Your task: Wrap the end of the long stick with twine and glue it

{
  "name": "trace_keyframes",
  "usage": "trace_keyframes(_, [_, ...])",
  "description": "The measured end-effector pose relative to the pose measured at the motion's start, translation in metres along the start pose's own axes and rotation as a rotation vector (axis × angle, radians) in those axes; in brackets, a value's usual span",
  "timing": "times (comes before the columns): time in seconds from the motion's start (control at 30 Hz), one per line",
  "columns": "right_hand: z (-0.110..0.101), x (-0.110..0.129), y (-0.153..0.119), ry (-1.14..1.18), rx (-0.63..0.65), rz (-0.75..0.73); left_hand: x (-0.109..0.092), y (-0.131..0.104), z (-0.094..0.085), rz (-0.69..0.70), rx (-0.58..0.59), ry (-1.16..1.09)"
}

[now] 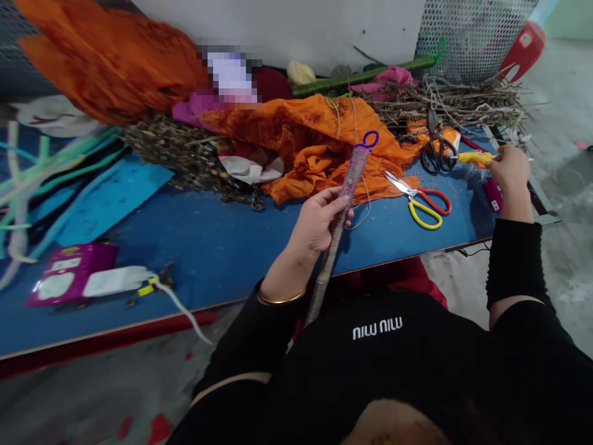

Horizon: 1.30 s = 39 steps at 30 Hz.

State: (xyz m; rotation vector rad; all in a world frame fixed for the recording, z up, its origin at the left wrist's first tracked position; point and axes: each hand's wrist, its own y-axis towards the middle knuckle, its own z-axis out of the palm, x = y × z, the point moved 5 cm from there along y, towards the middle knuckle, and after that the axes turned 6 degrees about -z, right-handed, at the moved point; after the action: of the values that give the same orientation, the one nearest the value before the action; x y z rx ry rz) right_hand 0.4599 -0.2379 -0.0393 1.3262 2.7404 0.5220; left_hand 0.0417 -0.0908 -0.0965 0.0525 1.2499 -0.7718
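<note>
My left hand is wrapped round a long rod bound closely in greyish-purple cord, held tilted. A purple loop tops the rod, whose lower end reaches down against my black top. At the right end of the table, my right hand has its fingers closed at the end of a yellow-and-orange tool, whose kind I cannot make out. Scissors with red and yellow handles lie with blades apart between my hands. Black-handled scissors rest just left of the yellow tool.
Orange cloth is heaped along the back of the blue table. Dry twigs lie at the back right, near a green wrapped rod. At left are coloured strips and a purple box with a white cable.
</note>
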Motion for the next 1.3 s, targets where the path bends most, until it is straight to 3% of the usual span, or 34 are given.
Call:
trace_keyframes(0.1, [0.004,0.004,-0.010,0.076,0.114,0.088,0.001,0.000,0.001,0.003,0.005,0.003])
trace_keyframes(0.33, [-0.007,0.002,-0.024,0.073,-0.094,0.082,-0.003,-0.007,0.013,0.069,0.040,0.032])
trace_keyframes(0.4, [-0.007,-0.003,-0.025,0.088,-0.195,0.041,-0.003,-0.010,0.017,0.099,0.034,0.037])
trace_keyframes(0.5, [-0.008,0.002,-0.036,0.193,-0.443,-0.043,-0.003,-0.014,0.022,0.139,0.028,0.054])
trace_keyframes(0.57, [-0.013,0.021,-0.059,0.343,-0.605,-0.146,-0.003,-0.017,0.026,0.157,0.021,0.080])
trace_keyframes(0.63, [-0.021,0.055,-0.092,0.572,-0.692,-0.304,-0.002,-0.020,0.029,0.170,0.000,0.111])
trace_keyframes(0.73, [-0.032,0.120,-0.144,0.915,-0.532,-0.511,-0.001,-0.024,0.034,0.182,-0.029,0.139])
trace_keyframes(0.87, [-0.039,0.181,-0.186,1.060,-0.331,-0.564,0.002,-0.027,0.037,0.202,-0.037,0.137])
trace_keyframes(1.0, [-0.031,0.199,-0.190,1.097,-0.320,-0.503,0.005,-0.027,0.036,0.211,-0.028,0.140])
trace_keyframes(1.13, [-0.025,0.203,-0.190,1.052,-0.376,-0.488,0.007,-0.026,0.035,0.219,-0.028,0.128])
trace_keyframes(1.3, [-0.020,0.205,-0.194,1.039,-0.330,-0.423,0.007,-0.027,0.036,0.199,-0.042,0.133])
